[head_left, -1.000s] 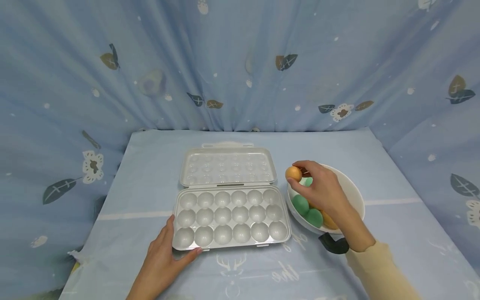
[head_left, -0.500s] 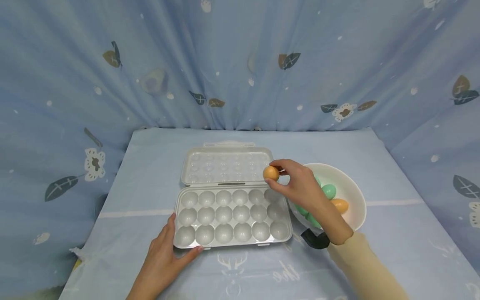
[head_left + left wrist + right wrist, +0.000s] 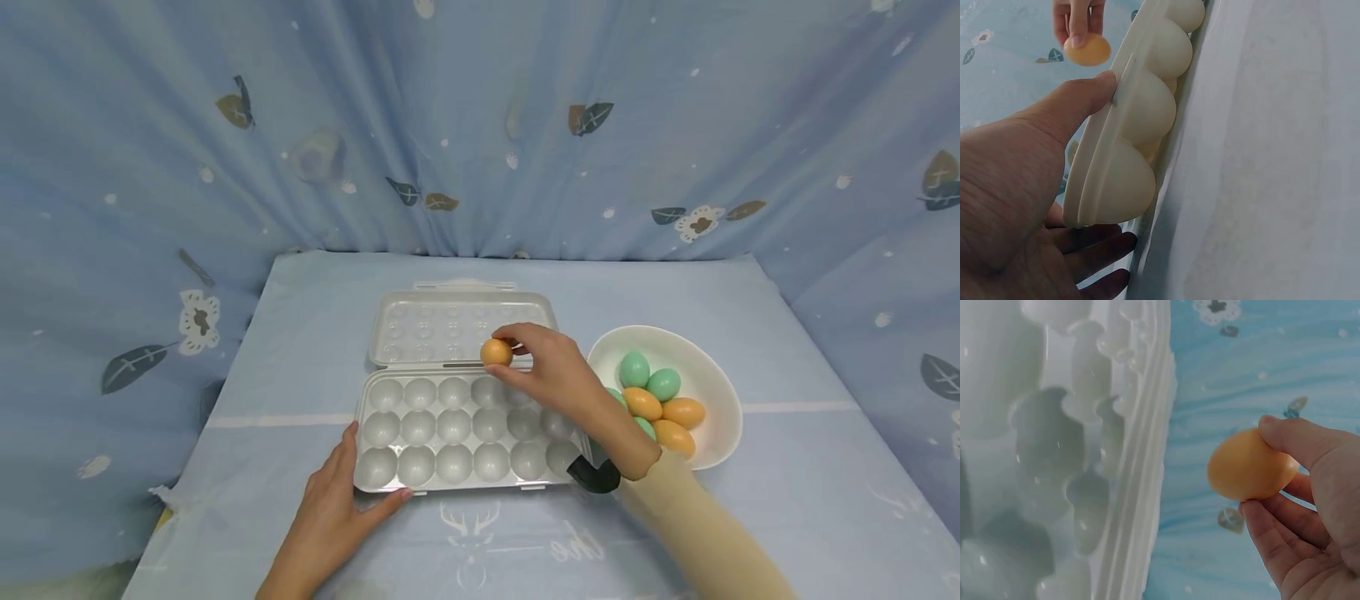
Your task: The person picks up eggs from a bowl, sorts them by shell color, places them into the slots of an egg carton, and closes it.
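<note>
My right hand (image 3: 551,371) pinches an orange egg (image 3: 497,352) between thumb and fingertips. In the head view it appears above the back of an egg box (image 3: 472,433), near the hinge. The right wrist view shows the egg (image 3: 1250,465) apart from the box's rim. My left hand (image 3: 330,508) steadies the box's front left corner, thumb along the front edge and fingers along the left side. In the left wrist view, the thumb presses the box's rim (image 3: 1100,144). No eggs show in the visible cups; my right hand and forearm cover part of the right side.
Right of the box stands a white bowl (image 3: 723,408) with several green eggs (image 3: 634,368) and orange eggs (image 3: 683,412), partly covered by my right forearm. The box's lid (image 3: 427,329) lies open towards the back. A patterned curtain (image 3: 480,125) hangs behind the table.
My right hand has carried the orange egg leftward from over the bowl to above the back of the egg box. The left hand stays at the box's corner.
</note>
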A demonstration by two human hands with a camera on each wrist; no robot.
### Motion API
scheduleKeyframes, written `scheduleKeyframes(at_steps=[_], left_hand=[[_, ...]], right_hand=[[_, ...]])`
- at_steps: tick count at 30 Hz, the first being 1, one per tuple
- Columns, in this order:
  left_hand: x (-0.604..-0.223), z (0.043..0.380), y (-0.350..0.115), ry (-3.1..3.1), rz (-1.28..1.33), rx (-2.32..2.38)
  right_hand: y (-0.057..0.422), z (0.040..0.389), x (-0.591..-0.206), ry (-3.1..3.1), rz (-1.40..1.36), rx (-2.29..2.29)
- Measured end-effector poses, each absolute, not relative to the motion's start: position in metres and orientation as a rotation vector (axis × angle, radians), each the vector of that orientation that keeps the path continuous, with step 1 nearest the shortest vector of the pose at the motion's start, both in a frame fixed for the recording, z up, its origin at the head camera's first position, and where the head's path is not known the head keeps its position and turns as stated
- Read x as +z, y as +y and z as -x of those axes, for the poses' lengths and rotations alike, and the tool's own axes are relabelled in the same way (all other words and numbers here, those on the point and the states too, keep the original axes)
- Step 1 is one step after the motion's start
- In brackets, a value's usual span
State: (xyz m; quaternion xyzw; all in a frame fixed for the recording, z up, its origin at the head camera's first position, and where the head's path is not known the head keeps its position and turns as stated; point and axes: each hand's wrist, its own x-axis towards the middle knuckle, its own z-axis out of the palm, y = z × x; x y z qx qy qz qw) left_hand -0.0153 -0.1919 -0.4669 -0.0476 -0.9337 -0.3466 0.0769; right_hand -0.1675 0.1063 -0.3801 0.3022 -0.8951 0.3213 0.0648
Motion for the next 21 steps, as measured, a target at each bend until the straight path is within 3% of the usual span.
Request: scheduleKeyframes(at_steps=[9,21], left_hand=[[-0.467,0.017,-0.191,-2.785,0.151,-1.038],[-0.467,0.017,-0.192,-2.778,0.161,-1.005]], right_hand=[[0.083,0.17,-0.391,-2.665,-1.001,0.999],[0.046,0.178,-0.406,-2.715,-0.994,1.388]])
